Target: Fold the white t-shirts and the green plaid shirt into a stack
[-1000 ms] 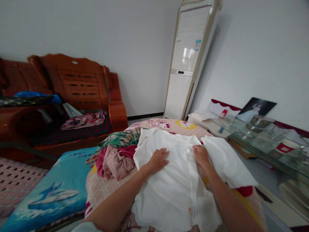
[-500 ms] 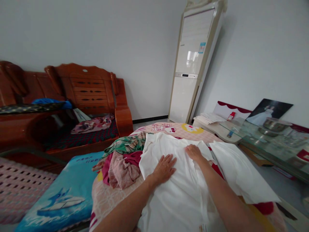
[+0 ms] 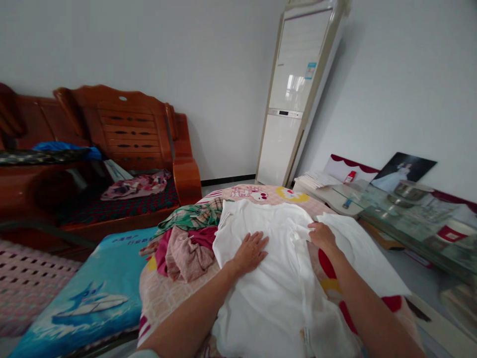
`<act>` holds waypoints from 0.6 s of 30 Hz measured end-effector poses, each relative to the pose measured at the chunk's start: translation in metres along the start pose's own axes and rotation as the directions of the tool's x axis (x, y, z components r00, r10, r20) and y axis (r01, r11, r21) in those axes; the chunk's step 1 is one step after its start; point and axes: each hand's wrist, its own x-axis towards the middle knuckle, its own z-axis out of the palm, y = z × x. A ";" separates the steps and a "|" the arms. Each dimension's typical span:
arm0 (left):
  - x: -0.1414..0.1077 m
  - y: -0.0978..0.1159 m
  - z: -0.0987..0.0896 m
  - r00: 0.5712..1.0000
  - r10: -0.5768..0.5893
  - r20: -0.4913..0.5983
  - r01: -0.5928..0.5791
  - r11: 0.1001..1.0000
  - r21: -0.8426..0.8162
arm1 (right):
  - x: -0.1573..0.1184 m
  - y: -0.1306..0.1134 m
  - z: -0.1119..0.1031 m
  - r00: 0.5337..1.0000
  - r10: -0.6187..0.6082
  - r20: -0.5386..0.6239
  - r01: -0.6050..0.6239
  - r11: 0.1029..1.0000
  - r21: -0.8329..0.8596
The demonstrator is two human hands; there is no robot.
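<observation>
The white, soft cloth garment (image 3: 268, 278) lies spread over the rounded surface covered in pink patterned fabric (image 3: 164, 303), in front of the person, its near part running down to the lower edge of the view; the left hand (image 3: 251, 252) lies palm down on the garment's upper part, its fingers loosely spread and gripping nothing; the right hand (image 3: 322, 236) is at the garment's right edge, its fingers closed on a bunched bit of the white cloth; a small printed label (image 3: 305, 335) shows near the bottom of the garment.

To the right of the garment, partly behind the right forearm, lies a second piece of white cloth, flat and smooth (image 3: 367, 258); to the left, just beside the garment, sits a heap of crumpled clothes, with a dusty-pink textured cloth (image 3: 188, 256) on a deep-red cloth (image 3: 206, 236) and a green plaid cloth (image 3: 186, 219) behind them; farther left is a bright blue cushion with a cartoon figure and white lettering (image 3: 93, 293); a glass-topped table (image 3: 402, 223) stands at the right, with a metal bowl (image 3: 412, 190) on it.
</observation>
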 end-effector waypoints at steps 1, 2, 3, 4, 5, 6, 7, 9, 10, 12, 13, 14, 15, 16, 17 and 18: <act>0.000 0.000 0.000 1.000 -0.003 0.000 0.003 1.000 -0.003 | -0.006 0.002 0.002 1.000 0.001 0.016 -0.001 1.000 0.000; 0.000 0.000 -0.001 1.000 -0.004 -0.001 0.004 1.000 -0.005 | -0.011 0.003 0.004 1.000 0.001 0.030 -0.001 1.000 -0.002; 0.000 0.000 -0.001 1.000 -0.003 -0.001 0.003 1.000 -0.006 | -0.015 0.003 0.006 0.999 0.003 0.040 -0.003 1.000 -0.005; 0.000 0.000 -0.001 1.000 -0.001 -0.002 0.001 1.000 -0.007 | -0.016 0.001 0.007 0.999 0.004 0.046 -0.004 1.000 -0.008; 0.000 0.000 -0.001 1.000 0.000 -0.002 0.000 1.000 -0.008 | -0.016 0.000 0.006 0.999 0.004 0.047 -0.003 1.000 -0.012; 0.000 0.000 -0.002 1.000 0.000 -0.003 0.000 1.000 -0.008 | -0.014 -0.002 0.005 0.999 0.000 0.044 0.000 1.000 -0.014; 0.000 0.000 -0.002 1.000 -0.001 -0.002 0.001 1.000 -0.009 | -0.011 -0.004 0.003 0.999 -0.004 0.038 0.005 1.000 -0.015; 0.000 0.000 -0.003 1.000 -0.007 0.000 0.007 1.000 -0.012 | -0.005 -0.006 -0.003 0.999 -0.012 0.029 0.013 1.000 -0.017; 0.000 0.001 -0.003 1.000 -0.008 0.001 0.009 1.000 -0.015 | -0.002 -0.007 -0.004 0.999 -0.007 0.034 0.008 1.000 -0.019; 0.000 0.001 -0.004 1.000 -0.010 0.002 0.010 1.000 -0.021 | 0.000 -0.006 -0.005 0.998 0.014 0.063 -0.013 1.000 -0.025; 0.000 0.001 -0.004 1.000 -0.009 0.002 0.009 1.000 -0.023 | 0.000 -0.005 -0.002 0.997 0.022 0.077 -0.020 0.999 -0.028; 0.000 0.001 -0.004 1.000 -0.007 0.002 0.007 1.000 -0.023 | -0.002 -0.004 0.001 0.996 0.026 0.086 -0.023 0.999 -0.032; 0.000 0.001 -0.004 1.000 -0.004 -0.001 0.004 1.000 -0.022 | -0.005 -0.004 0.005 0.996 0.026 0.086 -0.023 0.999 -0.037; 0.000 0.000 -0.003 1.000 -0.001 -0.003 0.001 1.000 -0.020 | -0.007 -0.004 0.010 0.997 0.024 0.078 -0.021 0.999 -0.042; -0.001 0.000 -0.003 1.000 0.001 -0.006 -0.001 1.000 -0.018 | -0.010 -0.004 0.014 0.998 0.023 0.066 -0.020 0.999 -0.044; -0.001 0.000 -0.002 1.000 0.003 -0.008 -0.003 1.000 -0.015 | -0.013 -0.004 0.018 0.998 0.028 0.054 -0.026 0.999 -0.044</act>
